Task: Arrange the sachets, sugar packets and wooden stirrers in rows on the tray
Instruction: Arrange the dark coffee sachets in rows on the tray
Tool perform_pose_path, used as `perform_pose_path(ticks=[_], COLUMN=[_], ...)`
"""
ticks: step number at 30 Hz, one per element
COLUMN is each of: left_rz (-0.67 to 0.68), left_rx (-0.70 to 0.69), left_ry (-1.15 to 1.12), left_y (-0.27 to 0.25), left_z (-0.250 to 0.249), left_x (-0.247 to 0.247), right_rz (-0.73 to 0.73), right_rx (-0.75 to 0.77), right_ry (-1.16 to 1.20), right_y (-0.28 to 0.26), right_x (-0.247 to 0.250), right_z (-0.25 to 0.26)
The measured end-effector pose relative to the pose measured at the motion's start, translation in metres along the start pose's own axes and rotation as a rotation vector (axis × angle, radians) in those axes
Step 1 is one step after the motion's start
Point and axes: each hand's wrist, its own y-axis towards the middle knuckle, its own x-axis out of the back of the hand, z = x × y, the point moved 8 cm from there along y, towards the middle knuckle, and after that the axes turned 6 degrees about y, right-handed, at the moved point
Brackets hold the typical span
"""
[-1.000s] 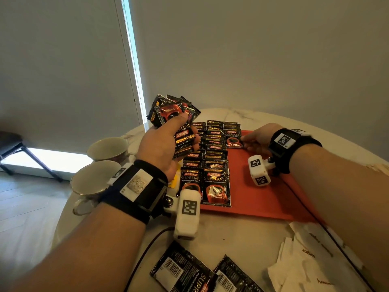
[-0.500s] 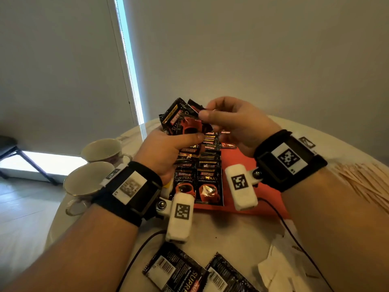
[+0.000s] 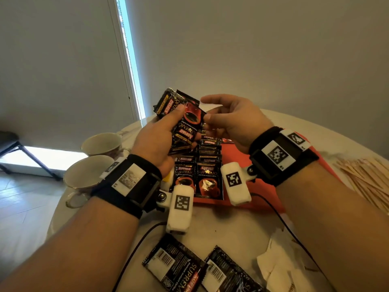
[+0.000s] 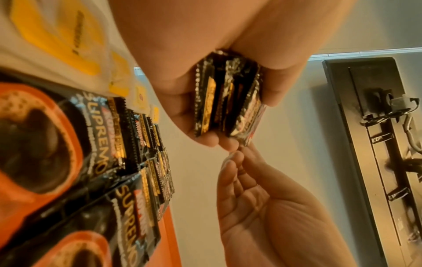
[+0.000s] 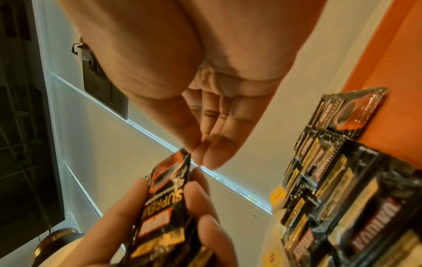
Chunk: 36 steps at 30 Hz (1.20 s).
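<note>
Head view: the left hand [image 3: 160, 142] grips a fanned stack of coffee sachets [image 3: 185, 123] above the far end of the red tray [image 3: 237, 157], thumb pressed on the top one; the right hand [image 3: 233, 121] meets the stack's right edge with thumb and forefinger drawn together, though whether they already pinch a sachet cannot be told here. On the tray, two overlapping columns of sachets [image 3: 197, 175] run from the near edge toward the far end; the tray's right part is bare red. Two more sachets [image 3: 189, 268] lie face down on the worktop [image 3: 221, 228] near the person, white sugar packets [image 3: 280, 268] lie at the near right, and wooden stirrers [image 3: 364, 178] are heaped right of the tray, none of them yet on it. Two cups [image 3: 90, 173] stand left of the tray; nothing shows inside them. By this evidence the sachet rows are well advanced, while sugar and stirrer rows are still to do. Left wrist view: the left hand's fingers [image 4: 205, 139] curl round several sachets seen edge-on, and the right hand's fingertips [image 4: 237, 155] come together just under the stack's corner; the laid rows fill the left, with yellow-printed packets [image 4: 68, 36] beyond them. Right wrist view: the right thumb and fingertips [image 5: 205, 153] are pressed together at the corner of the top sachet [image 5: 169, 189], apparently touching it, with the tray rows on the right.
</note>
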Motion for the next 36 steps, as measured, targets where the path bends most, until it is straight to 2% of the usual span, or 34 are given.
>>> perform_pose_path(ticks=[5, 8, 15, 20, 23, 28, 32, 36], left_rz=[-0.043, -0.051, -0.102, -0.088, -0.018, -0.072, -0.036, -0.045], left_rx=[-0.072, -0.066, -0.087, -0.136, -0.18, -0.187, -0.16, -0.115], left_ry=[0.008, -0.028, -0.116, -0.11, -0.055, -0.027, 0.042, 0.026], left_y=[-0.001, 0.0, 0.006, 0.004, 0.004, 0.007, 0.005, 0.001], left_z=[-0.006, -0.005, -0.009, -0.009, -0.01, -0.01, -0.009, -0.008], left_x=[0.004, 0.004, 0.014, 0.013, 0.007, 0.013, 0.008, 0.007], right_rz=[0.042, 0.035, -0.041, -0.049, -0.014, 0.052, 0.014, -0.079], right_rx=[-0.013, -0.009, -0.065, -0.12, -0.149, -0.154, -0.093, -0.092], right_ry=[-0.067, -0.086, 0.124, 0.311, 0.237, -0.048, 0.013, 0.015], right_y=[-0.005, -0.006, -0.006, -0.009, -0.011, -0.011, -0.008, -0.006], right_x=[-0.013, -0.015, -0.009, -0.016, -0.023, -0.023, -0.019, -0.012], right_z=[0.001, 0.001, 0.002, 0.0, -0.006, -0.007, 0.0, 0.0])
